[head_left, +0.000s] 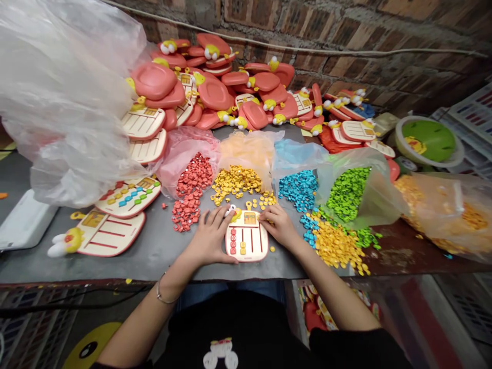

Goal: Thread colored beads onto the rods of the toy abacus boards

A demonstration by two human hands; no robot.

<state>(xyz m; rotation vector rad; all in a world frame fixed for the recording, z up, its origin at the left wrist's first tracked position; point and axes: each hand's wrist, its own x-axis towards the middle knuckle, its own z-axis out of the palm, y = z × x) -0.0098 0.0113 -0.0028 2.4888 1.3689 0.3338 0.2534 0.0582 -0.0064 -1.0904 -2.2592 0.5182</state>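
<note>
A cream toy board (pixel 259 247) with a red rim and slots lies flat before me. My left hand (pixel 209 237) grips its left side, thumb at the bottom edge and fingers near the yellow animal head (pixel 235 214) at the top. Several red beads (pixel 233 241) fill the first slot, and yellow beads (pixel 243 248) sit low in the second. My right hand (pixel 282 225) is at the board's upper right, fingertips pinched together; what they hold, if anything, is hidden. One loose yellow bead (pixel 272 249) lies beside the board.
Piles of red (pixel 187 205), yellow (pixel 238 182), blue (pixel 298 187) and green beads (pixel 348 192) spill from plastic bags. More yellow beads (pixel 338 241) spread at right. Boards with beads (pixel 128 197) lie left, below a big plastic bag (pixel 65 102). Red-backed boards (pixel 215 92) are heaped by the brick wall.
</note>
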